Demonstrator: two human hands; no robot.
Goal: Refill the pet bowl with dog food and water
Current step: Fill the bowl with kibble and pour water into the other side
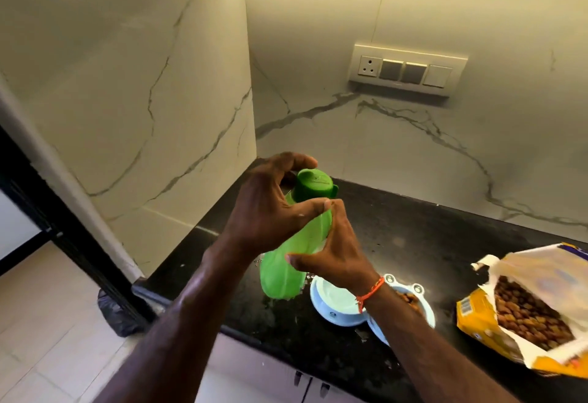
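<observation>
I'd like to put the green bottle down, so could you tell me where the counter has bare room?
Bare counter lies behind the pet bowl, toward the marble wall, and at the back corner. It is crowded between the bowl and food bag.

Right forearm covers much of the bowl [337,302]; only part of the kibble half shows, water half mostly visible. Bag [521,304] cut off by right edge, label blurred and unreadable. Bottle [283,272] middle hidden behind both hands; cap [313,184] logo too small to read. Black sack [116,316] on floor partly behind counter [413,237] edge.
</observation>
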